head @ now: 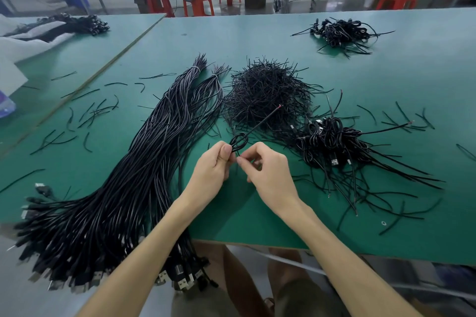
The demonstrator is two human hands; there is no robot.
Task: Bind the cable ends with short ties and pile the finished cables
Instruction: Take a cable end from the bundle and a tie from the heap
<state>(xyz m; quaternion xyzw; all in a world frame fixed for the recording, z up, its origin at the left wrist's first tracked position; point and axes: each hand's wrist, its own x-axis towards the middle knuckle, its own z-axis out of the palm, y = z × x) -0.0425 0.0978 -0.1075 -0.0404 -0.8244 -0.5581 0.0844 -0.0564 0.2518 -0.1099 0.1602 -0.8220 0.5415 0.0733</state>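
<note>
Two hands: left hand (215, 162) grips coiled cable (238, 142), right hand (265, 167) pinches tie (238, 153)
Finished pile (332, 141): near right hand, on table (257, 33)

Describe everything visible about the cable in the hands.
The cable is thin, black, plastic-sheathed, wound into a small loop held above the green table. The left hand pinches the loop's base; the right hand pinches a strand there, perhaps a tie. One straight end sticks up and right, red at its tip.
</note>
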